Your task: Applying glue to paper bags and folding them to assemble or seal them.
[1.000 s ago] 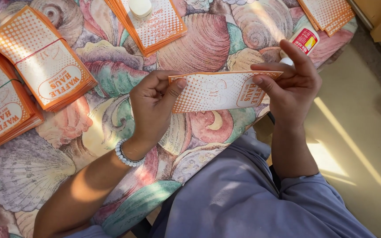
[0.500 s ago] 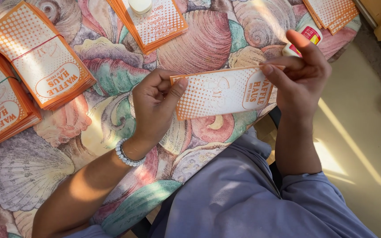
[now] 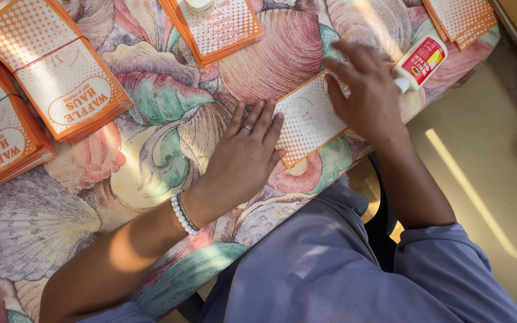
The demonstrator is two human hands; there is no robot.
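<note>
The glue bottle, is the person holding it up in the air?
No, the glue bottle lies on the table beside the right hand, which presses the orange paper bag.

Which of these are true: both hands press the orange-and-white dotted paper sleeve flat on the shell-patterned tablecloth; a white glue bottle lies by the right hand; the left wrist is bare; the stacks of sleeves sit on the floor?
1. Both hands, left hand and right hand, press the orange-and-white dotted paper sleeve on the shell-patterned tablecloth. True.
2. A white glue bottle lies by the right hand. True.
3. The left wrist is bare. False: it wears a white bead bracelet.
4. The stacks of sleeves sit on the floor. False: they lie on the tablecloth.
</note>
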